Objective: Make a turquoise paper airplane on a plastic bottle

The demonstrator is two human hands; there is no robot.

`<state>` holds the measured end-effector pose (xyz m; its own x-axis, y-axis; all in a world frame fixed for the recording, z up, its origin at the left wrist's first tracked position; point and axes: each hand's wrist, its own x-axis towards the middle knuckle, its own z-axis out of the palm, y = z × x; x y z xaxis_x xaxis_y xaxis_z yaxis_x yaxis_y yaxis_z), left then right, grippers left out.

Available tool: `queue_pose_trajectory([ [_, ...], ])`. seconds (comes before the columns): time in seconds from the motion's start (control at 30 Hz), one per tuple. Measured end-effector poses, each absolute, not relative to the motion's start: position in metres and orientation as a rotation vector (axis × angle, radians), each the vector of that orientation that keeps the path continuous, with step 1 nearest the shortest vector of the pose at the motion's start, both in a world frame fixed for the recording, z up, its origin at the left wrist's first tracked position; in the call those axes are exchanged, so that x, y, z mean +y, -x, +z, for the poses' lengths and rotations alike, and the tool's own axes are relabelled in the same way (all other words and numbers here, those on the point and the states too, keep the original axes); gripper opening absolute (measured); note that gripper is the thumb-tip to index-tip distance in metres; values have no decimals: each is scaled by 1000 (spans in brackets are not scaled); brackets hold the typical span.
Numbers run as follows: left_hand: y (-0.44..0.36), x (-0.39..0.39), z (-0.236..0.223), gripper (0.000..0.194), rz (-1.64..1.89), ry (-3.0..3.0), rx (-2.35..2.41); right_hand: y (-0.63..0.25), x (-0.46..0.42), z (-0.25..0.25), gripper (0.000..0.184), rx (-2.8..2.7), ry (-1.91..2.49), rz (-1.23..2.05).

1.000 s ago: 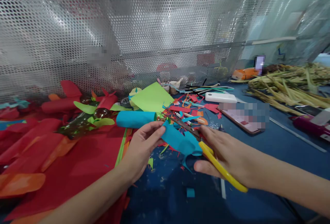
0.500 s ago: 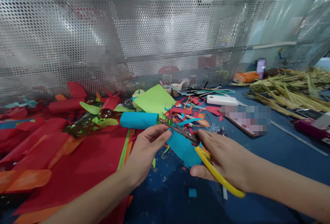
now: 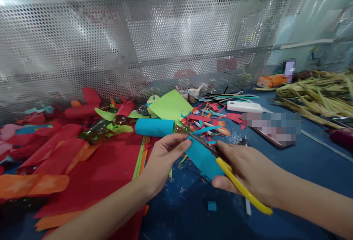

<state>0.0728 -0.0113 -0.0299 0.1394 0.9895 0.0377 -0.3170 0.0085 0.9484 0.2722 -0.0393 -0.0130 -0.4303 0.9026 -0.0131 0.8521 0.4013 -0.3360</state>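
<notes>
Scissors (image 3: 224, 164) nearer left hand (image 3: 165, 159), blue table (image 3: 184, 214), perforated screen (image 3: 168, 26)

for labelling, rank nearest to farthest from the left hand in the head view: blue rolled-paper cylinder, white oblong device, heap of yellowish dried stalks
1. Blue cylinder, just beyond the left hand.
2. White device, farther back, to the right.
3. Dried stalks, at the far right.

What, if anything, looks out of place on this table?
Loose coloured scraps lie strewn beyond the scissors, and one small blue piece sits apart, nearer the camera. Untidy, but probably just offcuts; nothing looks clearly damaged.
</notes>
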Motion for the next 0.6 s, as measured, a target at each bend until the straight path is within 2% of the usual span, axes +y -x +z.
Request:
queue_pose_trajectory([
  [0.27, -73, -9, -31, 18, 1230, -1044, 889, -274, -37, -26, 73, -2446, 1542, 445],
  [0.43, -72, -6, -33, 20, 1200, -1074, 955, -274, -30, -26, 57, -2439, 1619, 480],
  [0.5, -71, -5, -34, 21, 1169, -1101, 984, -276, -18, -22, 49, -2427, 1687, 376],
  [0.6, -71, -3, -35, 26, 1122, -1122, 1019, -284, 15, -18, 40, -2405, 1860, -36],
])
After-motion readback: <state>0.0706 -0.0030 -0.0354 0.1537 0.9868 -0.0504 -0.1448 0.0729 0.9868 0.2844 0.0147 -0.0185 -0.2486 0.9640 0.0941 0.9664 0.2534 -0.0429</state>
